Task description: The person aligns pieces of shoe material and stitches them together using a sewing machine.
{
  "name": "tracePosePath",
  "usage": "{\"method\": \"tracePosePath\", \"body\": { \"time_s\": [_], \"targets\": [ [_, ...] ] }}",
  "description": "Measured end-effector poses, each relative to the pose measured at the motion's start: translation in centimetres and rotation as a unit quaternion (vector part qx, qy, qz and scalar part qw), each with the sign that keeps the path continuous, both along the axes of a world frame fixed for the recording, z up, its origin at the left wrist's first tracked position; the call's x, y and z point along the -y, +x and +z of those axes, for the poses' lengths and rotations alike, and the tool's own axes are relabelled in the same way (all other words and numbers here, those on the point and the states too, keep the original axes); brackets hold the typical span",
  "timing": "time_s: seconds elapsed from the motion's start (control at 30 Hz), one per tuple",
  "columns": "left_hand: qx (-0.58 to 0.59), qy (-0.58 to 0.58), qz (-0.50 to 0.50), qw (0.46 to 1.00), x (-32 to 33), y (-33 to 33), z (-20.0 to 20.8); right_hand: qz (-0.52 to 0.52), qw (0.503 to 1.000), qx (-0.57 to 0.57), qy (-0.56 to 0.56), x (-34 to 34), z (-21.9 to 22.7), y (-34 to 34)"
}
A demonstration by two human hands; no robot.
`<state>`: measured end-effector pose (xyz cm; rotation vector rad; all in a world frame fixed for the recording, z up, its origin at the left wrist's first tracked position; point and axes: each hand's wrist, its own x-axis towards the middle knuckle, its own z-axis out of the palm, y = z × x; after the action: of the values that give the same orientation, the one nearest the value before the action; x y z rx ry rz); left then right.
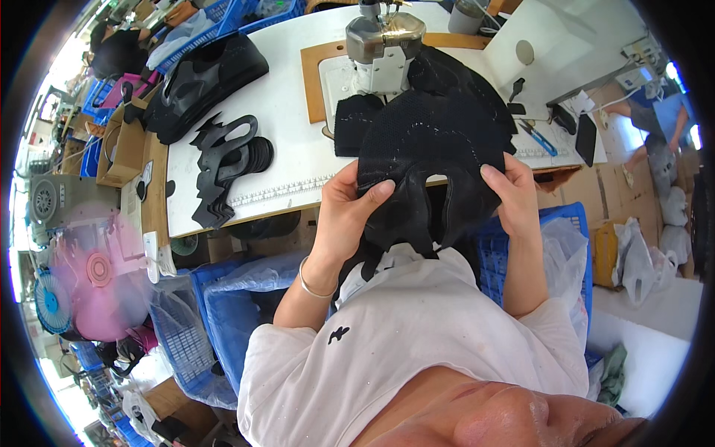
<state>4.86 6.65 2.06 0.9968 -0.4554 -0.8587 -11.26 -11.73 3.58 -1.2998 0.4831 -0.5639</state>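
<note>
A black shoe upper (439, 138), part mesh and part smooth material with a slot-shaped opening, is spread between my hands at the table's front edge. My left hand (348, 197) pinches its left side, thumb on top and fingers underneath. On the right side my right hand (512, 188) grips it the same way. The far part of the black material reaches up to the sewing machine (385, 45); whether it lies under the needle is hidden. Another small black piece (356, 123) rests left of the upper.
A stack of black cut pieces (231, 167) lies on the white table (290, 160), with piled black uppers (208, 82) behind it. At right are a blue-handled tool (540, 139) and a dark phone (586, 139). Blue crates (175, 328) flank my lap; a pink fan (98, 270) stands left.
</note>
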Motion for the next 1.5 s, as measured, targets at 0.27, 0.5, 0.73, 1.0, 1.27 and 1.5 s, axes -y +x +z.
{"method": "tracePosePath", "body": {
  "time_s": [0.27, 0.5, 0.73, 1.0, 1.27, 1.5],
  "targets": [
    [-0.091, 0.021, -0.006, 0.996, 0.6, 0.9, -1.3, 0.032, 0.999, -0.010, 0.029, 1.5, -1.8, 1.2],
    [-0.083, 0.025, 0.012, 0.996, 0.6, 1.4, -2.5, 0.025, 0.999, -0.017, 0.028, 1.5, -2.7, 2.8],
    [-0.072, 0.088, 0.025, 0.993, 0.7, 1.5, -2.6, 0.031, 0.999, -0.020, 0.021, 0.9, -2.8, 3.9],
    [-0.074, 0.109, 0.031, 0.991, 0.8, 1.3, -2.6, 0.099, 0.990, -0.100, -0.033, 2.6, -1.8, 4.7],
    [-0.002, 0.118, 0.020, 0.993, 1.1, 0.8, -3.2, 0.047, 0.997, -0.060, 0.002, 1.6, -2.1, 5.8],
    [-0.041, 0.114, 0.043, 0.992, 1.0, 0.7, -3.3, 0.082, 0.987, -0.104, -0.094, 2.2, -1.9, 5.5]
  ]
}}
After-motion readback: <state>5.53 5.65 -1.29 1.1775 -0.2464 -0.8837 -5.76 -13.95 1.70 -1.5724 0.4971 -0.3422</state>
